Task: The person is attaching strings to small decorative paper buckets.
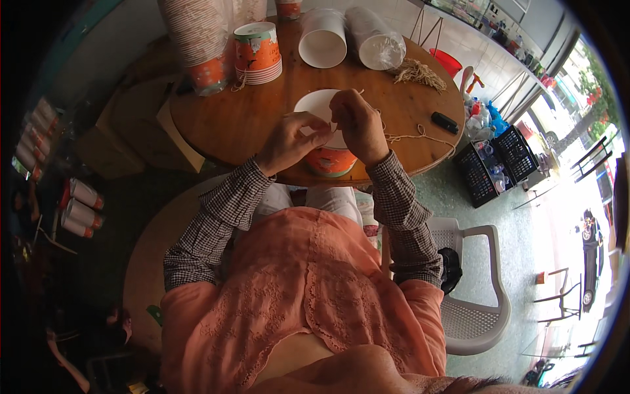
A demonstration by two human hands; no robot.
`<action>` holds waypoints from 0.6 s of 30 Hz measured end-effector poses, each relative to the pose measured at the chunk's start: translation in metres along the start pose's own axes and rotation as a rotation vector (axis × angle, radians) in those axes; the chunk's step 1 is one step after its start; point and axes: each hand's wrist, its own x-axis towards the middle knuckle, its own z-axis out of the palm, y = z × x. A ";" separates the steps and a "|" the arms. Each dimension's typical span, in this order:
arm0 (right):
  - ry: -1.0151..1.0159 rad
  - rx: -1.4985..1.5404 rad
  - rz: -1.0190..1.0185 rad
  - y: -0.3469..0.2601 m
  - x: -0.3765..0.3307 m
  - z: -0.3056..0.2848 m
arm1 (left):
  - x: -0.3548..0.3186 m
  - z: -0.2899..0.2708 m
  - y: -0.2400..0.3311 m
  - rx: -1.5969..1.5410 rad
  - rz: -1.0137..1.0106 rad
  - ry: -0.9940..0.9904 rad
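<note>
Head view: we've got both hands at the cup (328, 154) by the table (249, 118) edge. Left hand (292, 141) pinches its rim, right hand (357, 128) pinches twine (407, 136). Best we keep the cup steady and the twine taut.

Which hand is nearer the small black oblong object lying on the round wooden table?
Right. The right hand works at the rim of the orange and white paper bucket, on the side toward the black oblong object; the left hand sits across the bucket, farther away.
</note>
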 end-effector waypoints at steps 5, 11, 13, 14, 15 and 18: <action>-0.005 0.011 0.011 -0.003 0.003 -0.001 | 0.006 0.014 -0.002 0.141 0.144 0.084; -0.011 -0.356 -0.138 -0.004 0.005 -0.008 | -0.002 0.008 0.007 0.262 0.072 0.071; 0.081 -0.430 -0.214 0.006 0.008 -0.010 | -0.008 0.007 0.007 0.260 0.108 0.072; 0.079 -0.424 -0.133 0.004 0.011 -0.014 | -0.009 0.006 0.006 0.256 0.140 0.079; 0.080 -0.423 -0.133 0.004 0.013 -0.015 | -0.009 0.006 0.006 0.258 0.140 0.079; 0.057 -0.372 -0.167 0.003 0.013 -0.014 | -0.008 0.006 0.010 0.139 0.097 0.164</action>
